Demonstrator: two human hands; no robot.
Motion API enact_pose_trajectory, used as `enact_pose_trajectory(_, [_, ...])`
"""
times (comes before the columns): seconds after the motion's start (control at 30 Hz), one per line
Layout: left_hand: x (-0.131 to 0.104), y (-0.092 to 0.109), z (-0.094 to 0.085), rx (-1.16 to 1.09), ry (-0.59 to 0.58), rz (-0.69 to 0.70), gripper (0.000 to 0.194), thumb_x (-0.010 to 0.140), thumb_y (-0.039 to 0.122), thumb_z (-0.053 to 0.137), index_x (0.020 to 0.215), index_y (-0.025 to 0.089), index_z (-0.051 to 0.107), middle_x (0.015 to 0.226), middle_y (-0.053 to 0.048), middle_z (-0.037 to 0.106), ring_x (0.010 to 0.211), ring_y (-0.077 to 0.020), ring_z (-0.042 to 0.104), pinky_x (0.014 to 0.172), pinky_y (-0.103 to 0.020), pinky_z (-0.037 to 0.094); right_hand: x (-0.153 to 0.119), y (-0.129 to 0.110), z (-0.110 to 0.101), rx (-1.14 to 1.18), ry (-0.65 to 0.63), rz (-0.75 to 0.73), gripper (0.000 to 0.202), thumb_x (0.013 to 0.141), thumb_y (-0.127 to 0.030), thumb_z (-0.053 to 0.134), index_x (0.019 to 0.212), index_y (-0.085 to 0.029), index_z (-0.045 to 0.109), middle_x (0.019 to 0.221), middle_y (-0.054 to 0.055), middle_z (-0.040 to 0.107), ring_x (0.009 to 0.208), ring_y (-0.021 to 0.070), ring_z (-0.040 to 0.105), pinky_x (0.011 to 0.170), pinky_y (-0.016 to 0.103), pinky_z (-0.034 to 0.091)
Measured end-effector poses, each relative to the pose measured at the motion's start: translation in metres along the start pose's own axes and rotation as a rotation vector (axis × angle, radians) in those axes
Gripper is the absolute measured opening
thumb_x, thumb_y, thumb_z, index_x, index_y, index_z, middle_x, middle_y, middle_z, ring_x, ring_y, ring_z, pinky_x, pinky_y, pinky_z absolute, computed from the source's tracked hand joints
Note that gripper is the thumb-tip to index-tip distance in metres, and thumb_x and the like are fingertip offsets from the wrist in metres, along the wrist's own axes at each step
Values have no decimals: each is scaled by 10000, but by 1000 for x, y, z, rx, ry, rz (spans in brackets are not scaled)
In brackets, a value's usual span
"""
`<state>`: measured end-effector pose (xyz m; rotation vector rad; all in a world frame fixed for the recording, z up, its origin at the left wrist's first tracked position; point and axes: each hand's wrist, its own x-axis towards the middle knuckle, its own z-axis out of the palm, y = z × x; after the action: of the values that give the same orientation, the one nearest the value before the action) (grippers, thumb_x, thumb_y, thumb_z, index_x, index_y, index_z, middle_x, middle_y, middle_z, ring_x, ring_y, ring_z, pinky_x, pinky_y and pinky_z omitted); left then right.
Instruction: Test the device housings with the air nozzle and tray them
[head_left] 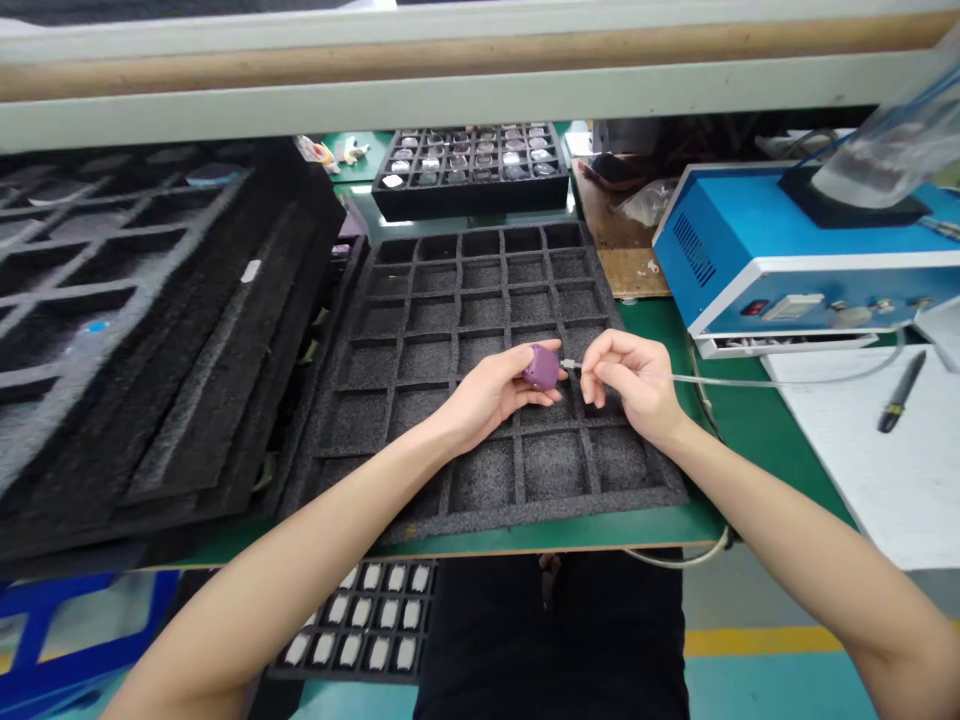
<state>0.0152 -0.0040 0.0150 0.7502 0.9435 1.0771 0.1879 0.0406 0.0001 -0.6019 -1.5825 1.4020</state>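
Over a black foam tray point(480, 472) with square pockets, my left hand point(491, 395) is closed on a small purple rounded-square case point(541, 368). Just right of the case, the fingers of my right hand point(634, 378) pinch a clear thin tube point(750, 382) near its end. A small pale tip point(570, 364) on the tube points at the case's right side. Whether the tip touches the case, I cannot tell. The tube runs right toward a blue machine point(825, 290) with knobs and a switch on its front.
Stacked foam trays point(187, 400) rise at the left. A filled tray point(472, 185) stands at the back. Paper sheets point(862, 460) with a black pen point(902, 392) lie at the right. A shelf beam point(450, 95) crosses overhead. A tray of white pieces point(367, 620) sits below the table edge.
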Motion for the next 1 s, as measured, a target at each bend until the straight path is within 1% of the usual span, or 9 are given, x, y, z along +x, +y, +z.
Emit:
enact_pose_trajectory(0.07, [0, -2, -1, 30, -29, 19, 372, 848, 277, 513, 1165, 94, 576, 881, -92, 673, 739, -155, 623, 764, -299, 467, 0, 0, 0, 11, -13, -2, 81, 751, -130, 497, 702, -151, 559, 497, -19, 586, 379, 84, 471, 393, 208, 370])
enact_pose_trajectory(0.2, [0, -3, -2, 53, -74, 28, 377, 838, 281, 542, 1177, 121, 589, 899, -80, 671, 742, -142, 617, 765, -288, 463, 0, 0, 0, 13, -41, 6, 70, 756, -159, 510, 704, -154, 556, 518, -15, 595, 382, 80, 471, 393, 207, 368])
enact_pose_trajectory(0.4, [1, -2, 0, 70, -73, 28, 360, 815, 270, 576, 1147, 138, 621, 902, -73, 664, 755, -139, 598, 723, -258, 461, 0, 0, 1, 18, -71, 10, 79, 772, -195, 513, 708, -162, 546, 552, -8, 615, 383, 76, 471, 390, 208, 365])
enact_pose_trajectory(0.63, [3, -4, -1, 84, -63, 47, 356, 808, 275, 584, 1142, 161, 625, 892, -58, 657, 782, -137, 595, 728, -247, 467, -1, -3, 1, -18, -82, 1, 81, 782, -200, 512, 716, -168, 546, 553, -11, 612, 391, 75, 472, 397, 210, 373])
enact_pose_trajectory(1.0, [3, -4, 0, 94, -79, 53, 376, 811, 270, 580, 1165, 145, 609, 906, -64, 656, 795, -141, 600, 726, -253, 464, 0, -4, 2, -19, -82, 15, 91, 784, -218, 525, 709, -170, 543, 547, -12, 608, 390, 74, 475, 398, 209, 379])
